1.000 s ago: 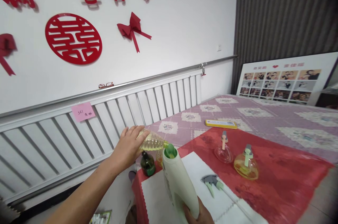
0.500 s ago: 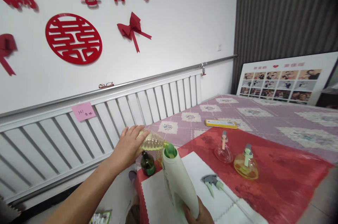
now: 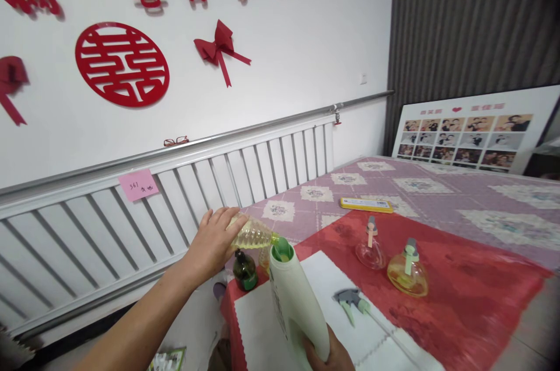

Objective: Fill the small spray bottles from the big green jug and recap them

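Observation:
My left hand (image 3: 219, 237) is closed round a clear ribbed bottle (image 3: 256, 233) of yellowish liquid, tipped to the right. Its neck meets the green mouth of a pale green jug-like bottle (image 3: 293, 289), which leans toward it. My right hand (image 3: 330, 353) grips that pale bottle low down, near its handle. Behind the bottles stands a small dark green bottle (image 3: 245, 271). On the white cloth (image 3: 321, 272) lies a grey and green spray nozzle (image 3: 352, 303) with a long tube.
Two clear spray bottles, one pink-topped (image 3: 371, 248) and one with yellow liquid (image 3: 408, 275), stand on the red cloth (image 3: 472, 277). A yellow-edged flat box (image 3: 366, 205) lies behind them. Beyond the table's left edge is a white radiator (image 3: 245, 175).

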Motion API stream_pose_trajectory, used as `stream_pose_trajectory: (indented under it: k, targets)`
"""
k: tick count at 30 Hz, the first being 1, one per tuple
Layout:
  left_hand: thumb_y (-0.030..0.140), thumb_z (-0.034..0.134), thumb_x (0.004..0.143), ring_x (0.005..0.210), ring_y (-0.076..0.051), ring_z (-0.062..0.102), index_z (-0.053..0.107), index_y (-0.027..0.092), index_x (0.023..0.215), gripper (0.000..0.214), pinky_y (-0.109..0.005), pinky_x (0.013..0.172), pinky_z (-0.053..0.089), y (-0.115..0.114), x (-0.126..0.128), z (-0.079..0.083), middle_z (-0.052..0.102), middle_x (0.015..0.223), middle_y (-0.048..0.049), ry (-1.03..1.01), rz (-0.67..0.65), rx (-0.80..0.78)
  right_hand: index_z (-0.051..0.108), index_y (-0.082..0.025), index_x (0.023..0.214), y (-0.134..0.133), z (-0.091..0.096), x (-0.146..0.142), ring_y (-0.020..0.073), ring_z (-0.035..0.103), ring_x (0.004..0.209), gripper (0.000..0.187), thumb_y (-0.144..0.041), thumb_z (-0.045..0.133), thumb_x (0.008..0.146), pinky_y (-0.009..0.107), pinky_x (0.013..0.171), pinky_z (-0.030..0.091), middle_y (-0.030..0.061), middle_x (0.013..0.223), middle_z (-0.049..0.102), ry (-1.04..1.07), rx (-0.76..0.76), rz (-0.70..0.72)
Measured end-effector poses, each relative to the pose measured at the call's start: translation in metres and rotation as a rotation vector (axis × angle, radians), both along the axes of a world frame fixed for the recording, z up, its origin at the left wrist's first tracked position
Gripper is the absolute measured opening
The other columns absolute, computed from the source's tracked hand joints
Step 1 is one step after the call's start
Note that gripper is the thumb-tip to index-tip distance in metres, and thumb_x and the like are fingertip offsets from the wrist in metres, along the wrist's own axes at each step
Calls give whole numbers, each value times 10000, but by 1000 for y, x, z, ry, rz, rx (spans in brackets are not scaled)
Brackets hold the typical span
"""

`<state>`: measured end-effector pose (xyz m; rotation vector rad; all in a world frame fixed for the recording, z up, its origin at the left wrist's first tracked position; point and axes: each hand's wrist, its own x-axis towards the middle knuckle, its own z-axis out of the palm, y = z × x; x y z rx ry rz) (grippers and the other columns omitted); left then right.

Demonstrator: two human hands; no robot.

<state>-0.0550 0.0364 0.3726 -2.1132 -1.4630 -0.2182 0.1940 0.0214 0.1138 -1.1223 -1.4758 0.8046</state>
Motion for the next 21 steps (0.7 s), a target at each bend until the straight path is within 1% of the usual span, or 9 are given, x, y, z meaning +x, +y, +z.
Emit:
stream_pose_trajectory:
  k: [7,16,21]
  targets:
    - [134,590,773,1240,-324,397,374,283,1347,631,-577,1015,312,-1,1,1,443,1385,-104,8,-2,4,693,-289,900,1,-2,1,279,729,771,267,-416,645,671,314,660,570,-26,829,781,-1,-21,14]
    - [116,612,752,1256,-323,386,374,285,1349,665,-579,1030,297,1,0,1,437,1391,-103,9,11,-6,713,-249,920,2,0,1,264,729,797,308,-410,641,667,272,685,568,-2,874,782,-6,-41,10]
    - [121,617,754,1263,-322,383,379,280,1348,659,-575,1037,295,0,1,1,431,1401,-98,18,16,-8,727,-202,898,1,0,3,254,732,784,318,-397,641,663,227,671,563,28,863,785,-31,-49,3]
